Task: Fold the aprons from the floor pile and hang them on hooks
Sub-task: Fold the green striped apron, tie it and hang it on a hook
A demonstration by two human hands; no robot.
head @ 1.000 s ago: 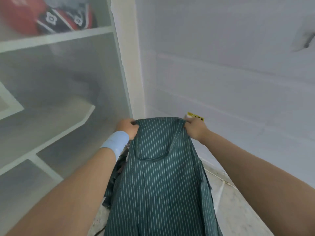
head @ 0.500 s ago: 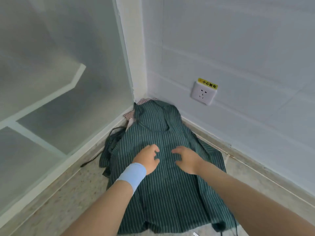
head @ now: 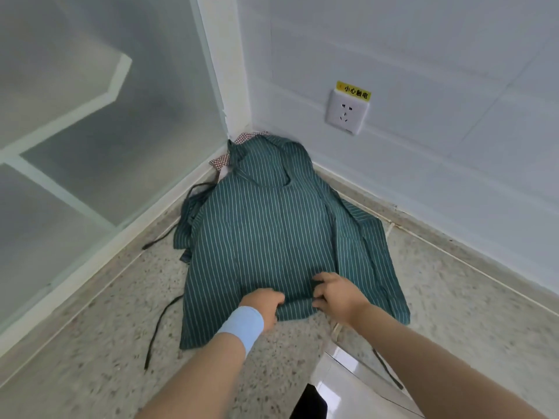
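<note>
A dark green apron with thin white stripes (head: 266, 225) lies spread on the speckled floor in the room's corner, bib end toward the wall. My left hand (head: 263, 306), with a light blue wristband, pinches the fabric near the lower hem. My right hand (head: 335, 293) grips the same hem area just to the right. A second striped apron (head: 366, 246) lies partly under it on the right. A red checked cloth (head: 225, 160) peeks out at the corner. Dark apron ties (head: 160, 325) trail on the floor to the left.
A frosted glass partition (head: 99, 140) with a white frame runs along the left. A white wall with a power socket (head: 348, 111) and yellow label stands behind the pile. A white glossy object (head: 348, 385) sits at the bottom near my right arm.
One second ago I held the apron up by its top corners. It was then laid flat on the pile, and both hands slid from its middle down to the lower hem and closed on the fabric.
</note>
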